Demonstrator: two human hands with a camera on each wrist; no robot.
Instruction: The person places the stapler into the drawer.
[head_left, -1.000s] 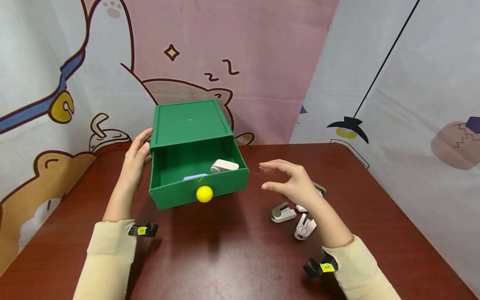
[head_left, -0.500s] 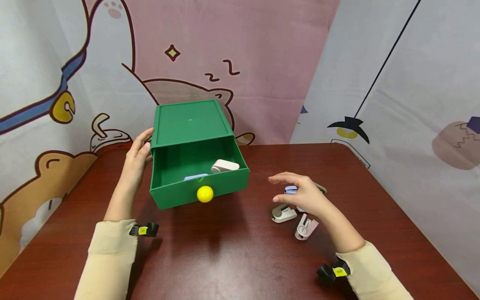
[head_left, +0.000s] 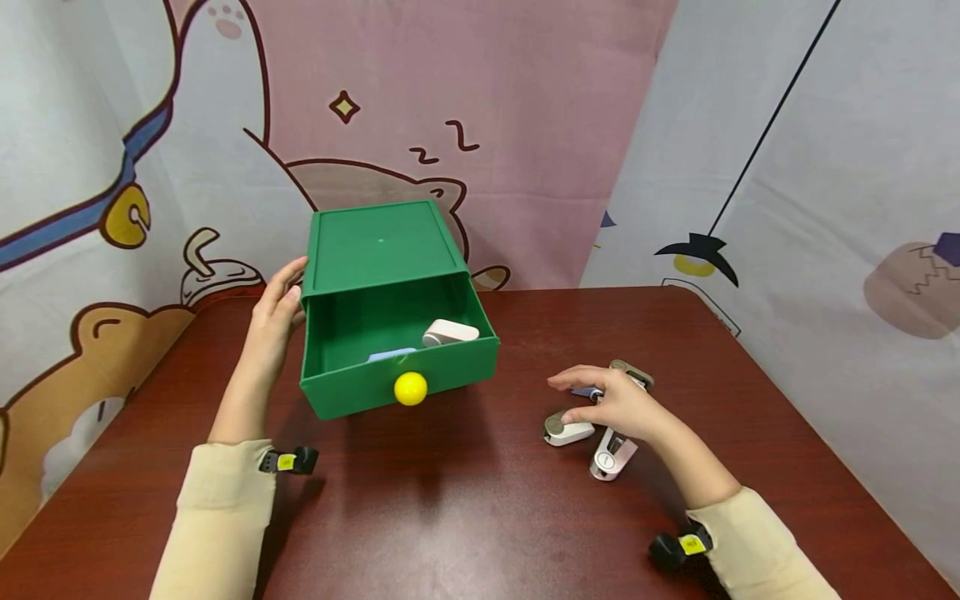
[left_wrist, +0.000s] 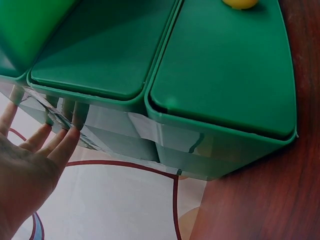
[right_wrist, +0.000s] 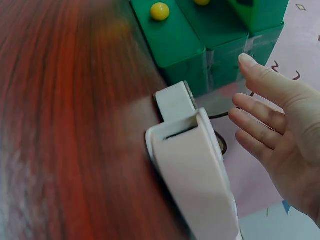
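A green drawer cabinet (head_left: 382, 246) stands at the back, its top drawer (head_left: 337, 393) pulled out by a round yellow knob side. In that drawer lie a pale pink stapler (head_left: 453, 332) and a lilac thing (head_left: 392, 354), mostly hidden by the front wall. My left hand (left_wrist: 30, 165) rests straight fingertips on the cabinet's taped side. Over a cluster of small staplers, my right hand (head_left: 626, 406) hovers with thumb and fingers spread, holding nothing. Around it are a white stapler with a brown top (head_left: 572, 432), a pinkish-white stapler (head_left: 611, 458) and a lilac stapler (head_left: 587, 392), partly covered by fingers.
A brown-topped stapler (head_left: 636, 375) lies just beyond the right hand. Below the pulled-out drawer are closed drawers with yellow knobs (right_wrist: 160, 11). The dark red wooden table (head_left: 450, 517) ends at a printed cloth backdrop (head_left: 555, 167).
My right hand has moved right, toward me and down, from beside the drawer to over the staplers. My left hand and the cabinet have stayed in place.
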